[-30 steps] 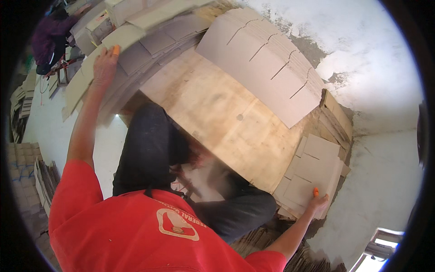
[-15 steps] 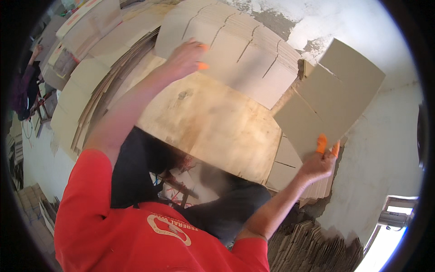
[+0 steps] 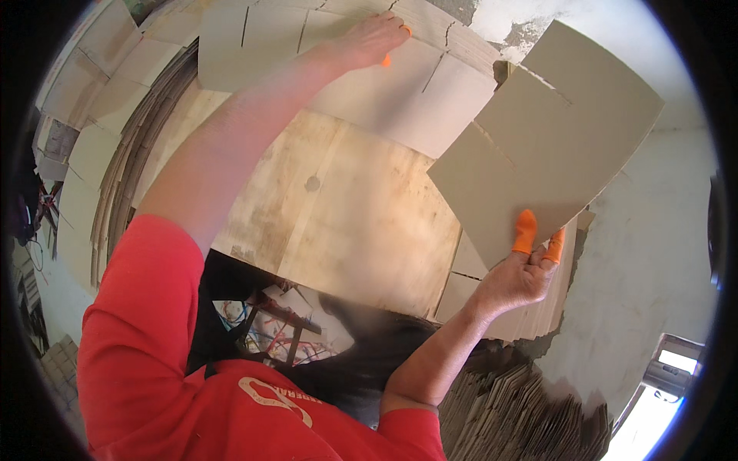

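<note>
My right hand [image 3: 516, 275] pinches the near edge of a slotted grey-brown cardboard sheet [image 3: 569, 127] and holds it tilted up at the right. Orange rubber finger covers sit on its thumb and a finger. My left hand [image 3: 375, 42] reaches across to the far side, over a stack of slotted cardboard sheets [image 3: 430, 100]. Its covered thumb and finger are apart, with nothing seen between them. Whether its fingertips touch the top sheet I cannot tell. Between the hands and my body lies a pale wooden board [image 3: 346, 200].
More cardboard sheets [image 3: 115, 154] are stacked at the left. Another stack [image 3: 538, 315] stands beneath the held sheet, and many pieces stand on edge [image 3: 523, 415] at the lower right. A peeling wall [image 3: 646, 215] bounds the right side. Wires and a frame [image 3: 284, 323] show below the board.
My left hand has moved right and farther away over the far stack. The right hand still holds the cardboard sheet, raised slightly. The whole view has shifted a little.
</note>
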`<state>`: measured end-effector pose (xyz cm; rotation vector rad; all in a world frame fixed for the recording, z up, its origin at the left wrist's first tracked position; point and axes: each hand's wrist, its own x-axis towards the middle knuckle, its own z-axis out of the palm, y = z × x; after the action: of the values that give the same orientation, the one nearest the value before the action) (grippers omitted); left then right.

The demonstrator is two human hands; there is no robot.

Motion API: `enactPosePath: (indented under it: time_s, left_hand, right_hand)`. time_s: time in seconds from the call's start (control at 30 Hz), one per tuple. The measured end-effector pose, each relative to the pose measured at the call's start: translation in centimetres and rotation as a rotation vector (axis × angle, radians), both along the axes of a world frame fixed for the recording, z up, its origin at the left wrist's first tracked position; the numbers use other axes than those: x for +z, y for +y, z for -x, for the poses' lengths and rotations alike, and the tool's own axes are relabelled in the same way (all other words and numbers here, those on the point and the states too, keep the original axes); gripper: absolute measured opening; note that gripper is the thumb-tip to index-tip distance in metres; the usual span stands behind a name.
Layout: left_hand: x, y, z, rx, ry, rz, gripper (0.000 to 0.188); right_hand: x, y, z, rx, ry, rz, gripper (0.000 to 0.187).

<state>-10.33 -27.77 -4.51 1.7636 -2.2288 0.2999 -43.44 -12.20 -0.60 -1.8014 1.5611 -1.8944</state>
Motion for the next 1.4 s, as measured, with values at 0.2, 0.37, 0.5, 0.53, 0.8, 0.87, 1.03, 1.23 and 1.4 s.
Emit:
enactPosePath:
  time_s: [0.2,0.37,0.5,0.53,0.8,0.87,1.03,1.23,1.4]
  left_hand:
    - [1.0,1.3,-0.5,-0.103,0.075,0.103,0.027]
    - [3.4,4.3,1.7,-0.142,-0.013,-0.268,0.021]
    - [4.1,6.9,1.8,-0.187,0.365,-0.403,0.017]
    - [3.8,7.4,1.5,-0.321,0.367,-0.297,0.015]
    - [5.0,10.9,4.6,-0.378,0.122,-0.256,0.006]
    - [4.1,11.1,4.6,-0.441,0.145,-0.183,0.008]
    - [5.6,13.2,6.8,-0.463,0.107,-0.172,0.01]
    - [6.8,16.6,8.9,-0.568,0.223,-0.107,0.014]
    - [6.2,18.1,8.7,-0.525,0.176,-0.166,0.011]
  right_hand:
    - [1.8,1.5,-2.1,-0.055,0.031,-0.019,0.045]
    - [1.0,1.8,-1.6,-0.041,0.151,0.04,0.048]
    - [1.9,3.1,-2.4,-0.056,0.196,-0.105,0.049]
    - [1.8,3.0,-2.7,0.006,0.139,-0.068,0.049]
    - [4.7,5.7,-2.3,-0.022,0.211,-0.205,0.046]
    - [5.3,6.4,-2.7,-0.022,0.239,-0.35,0.044]
    - [3.7,6.5,-2.7,0.07,0.356,-0.323,0.044]
    - [0.0,6.5,-2.5,0.063,0.713,-0.444,0.057]
    - [1.0,7.9,-3.8,-0.135,0.737,-0.187,0.058]
